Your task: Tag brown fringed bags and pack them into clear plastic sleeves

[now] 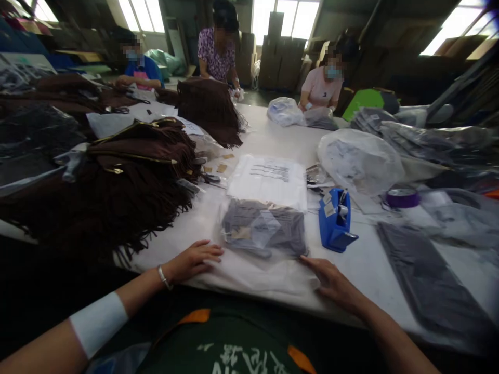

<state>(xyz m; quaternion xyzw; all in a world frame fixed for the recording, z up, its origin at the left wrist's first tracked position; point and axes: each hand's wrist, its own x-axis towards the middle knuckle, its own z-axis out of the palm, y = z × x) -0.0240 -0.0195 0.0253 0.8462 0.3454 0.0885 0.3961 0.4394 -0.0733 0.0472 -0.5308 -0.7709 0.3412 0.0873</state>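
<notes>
Apron (241,324) nearest, the left hand (195,259), fingers apart, and the right hand (335,280) (whether pinching, I cannot tell) flank the near edge of the grey bag (263,231), left of the dispenser (328,228), where light, even pressure should keep it smooth.

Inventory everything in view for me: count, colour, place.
Bagged item: one, grey, between the hands
Printed bags: count unclear, white, beyond it
Tape dispenser: one, blue, right of it
Tape roll: one, purple, farther right
Folded item: one, dark grey, near right
Fringed items: several, dark brown, left
Clear bags: several, translucent, mostly right
Small tags: several, tan, centre-left
Green object: one, green, far right
Table: one, white, beneath
Co-workers: three, blue, purple, pink tops, far side
Cartons: several, brown, background
Windows: several, white, background
Bracelet: one, silver, left wrist
Left hand: one, bare, by bagged item's left corner
Right hand: one, bare, by its right corner
</notes>
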